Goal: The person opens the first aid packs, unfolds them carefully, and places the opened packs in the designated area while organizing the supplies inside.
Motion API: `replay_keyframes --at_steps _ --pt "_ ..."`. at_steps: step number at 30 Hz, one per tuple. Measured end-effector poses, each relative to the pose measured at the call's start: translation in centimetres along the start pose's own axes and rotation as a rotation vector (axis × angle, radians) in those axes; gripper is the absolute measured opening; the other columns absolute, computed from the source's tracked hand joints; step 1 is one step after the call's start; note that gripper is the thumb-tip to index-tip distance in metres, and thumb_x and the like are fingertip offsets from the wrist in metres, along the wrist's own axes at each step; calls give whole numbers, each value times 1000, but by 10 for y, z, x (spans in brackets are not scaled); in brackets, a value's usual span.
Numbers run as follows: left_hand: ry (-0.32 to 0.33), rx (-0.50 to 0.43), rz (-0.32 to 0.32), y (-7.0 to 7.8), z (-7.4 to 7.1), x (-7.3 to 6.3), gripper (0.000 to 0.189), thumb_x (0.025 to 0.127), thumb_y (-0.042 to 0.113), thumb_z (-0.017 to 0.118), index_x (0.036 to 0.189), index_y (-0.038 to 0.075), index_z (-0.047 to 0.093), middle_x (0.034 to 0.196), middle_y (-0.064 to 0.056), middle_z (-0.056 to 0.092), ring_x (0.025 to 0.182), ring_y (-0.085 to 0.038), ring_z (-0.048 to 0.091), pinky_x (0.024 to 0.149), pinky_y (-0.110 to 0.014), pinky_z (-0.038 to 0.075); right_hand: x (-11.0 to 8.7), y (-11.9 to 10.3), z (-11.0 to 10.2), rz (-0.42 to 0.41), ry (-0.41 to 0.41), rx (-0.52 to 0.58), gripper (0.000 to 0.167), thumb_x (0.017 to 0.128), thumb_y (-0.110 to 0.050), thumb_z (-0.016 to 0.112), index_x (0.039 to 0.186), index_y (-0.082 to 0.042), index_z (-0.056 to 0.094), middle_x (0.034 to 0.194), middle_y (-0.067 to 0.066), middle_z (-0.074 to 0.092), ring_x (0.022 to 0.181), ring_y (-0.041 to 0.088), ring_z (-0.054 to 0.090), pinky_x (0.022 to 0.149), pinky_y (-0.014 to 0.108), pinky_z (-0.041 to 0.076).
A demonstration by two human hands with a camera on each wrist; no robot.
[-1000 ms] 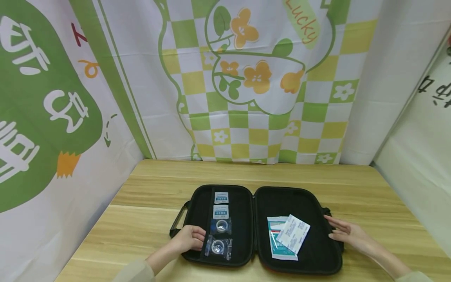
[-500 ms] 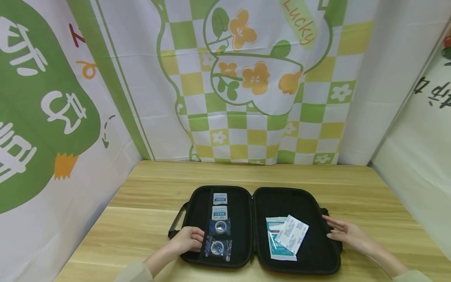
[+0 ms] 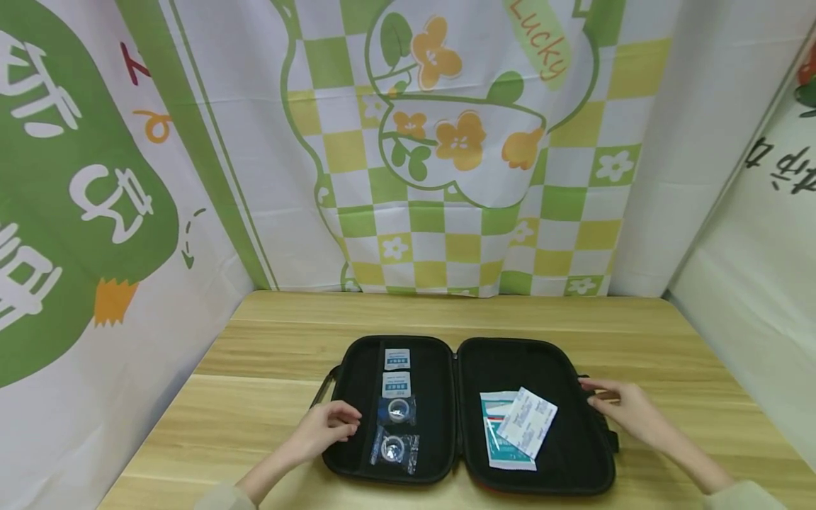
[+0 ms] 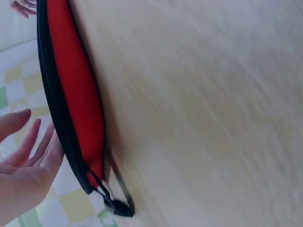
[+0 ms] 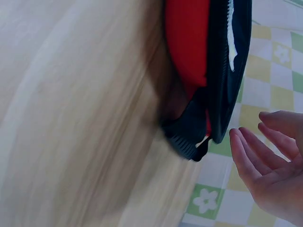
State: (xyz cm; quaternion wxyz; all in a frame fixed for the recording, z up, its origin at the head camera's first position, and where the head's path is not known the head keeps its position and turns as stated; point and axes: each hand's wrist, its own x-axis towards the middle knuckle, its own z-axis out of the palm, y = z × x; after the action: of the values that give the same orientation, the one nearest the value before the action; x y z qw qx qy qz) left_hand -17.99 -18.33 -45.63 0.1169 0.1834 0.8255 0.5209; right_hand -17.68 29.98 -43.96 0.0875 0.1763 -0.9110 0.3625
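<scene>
A zip-up case with a black lining and red outside lies open like a book. My left hand (image 3: 325, 427) hovers over the left edge of its left half (image 3: 436, 397), fingers loosely bent with nothing between them. Along the black divider in that half sit two small white-and-blue sachets (image 3: 397, 385) and two tape rolls in clear wrappers (image 3: 392, 449). My right hand (image 3: 627, 405) is at the outer edge of the right half (image 3: 510, 361), fingertips close to the rim, holding nothing. A teal-and-white packet (image 3: 508, 460) lies there, partly under a white printed packet (image 3: 528, 423).
The case stands on a light wooden table (image 3: 287, 333). A carry handle (image 3: 324, 388) juts from its left side, and a black strap end (image 5: 182, 142) from its right. Patterned curtains (image 3: 459, 234) enclose the table at the back and both sides.
My left hand has come away from the divider, leftward and up. My right hand has slid a little up along the right edge. The case's contents stay as they were.
</scene>
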Motion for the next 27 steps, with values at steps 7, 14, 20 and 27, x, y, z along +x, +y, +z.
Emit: replay_keyframes --at_steps 7,14,20,27 --pt "106 214 119 0 -9 -5 13 79 4 63 92 -1 63 91 -10 63 83 -21 59 69 -28 49 9 -17 2 84 -112 25 28 80 -5 62 104 9 59 95 20 63 75 7 60 59 21 49" --pt "213 343 120 -8 -14 -10 16 76 3 65 93 6 64 101 -7 59 94 -25 55 77 -38 47 18 -17 11 37 -203 152 34 80 -5 62 105 16 55 97 28 59 76 7 61 62 21 50" --pt "223 336 66 -14 -19 -11 25 76 2 66 101 4 61 112 -15 53 98 -31 53 81 -42 45 23 -15 18 55 -266 206 38 79 -5 62 108 18 51 101 32 55 81 26 61 63 23 50" --pt "208 337 114 -19 -23 -10 38 76 3 66 112 -1 55 115 -20 49 97 -37 52 79 -44 45 26 -13 25 77 -290 175 38 76 -7 66 106 13 55 104 29 56 86 36 58 66 25 50"
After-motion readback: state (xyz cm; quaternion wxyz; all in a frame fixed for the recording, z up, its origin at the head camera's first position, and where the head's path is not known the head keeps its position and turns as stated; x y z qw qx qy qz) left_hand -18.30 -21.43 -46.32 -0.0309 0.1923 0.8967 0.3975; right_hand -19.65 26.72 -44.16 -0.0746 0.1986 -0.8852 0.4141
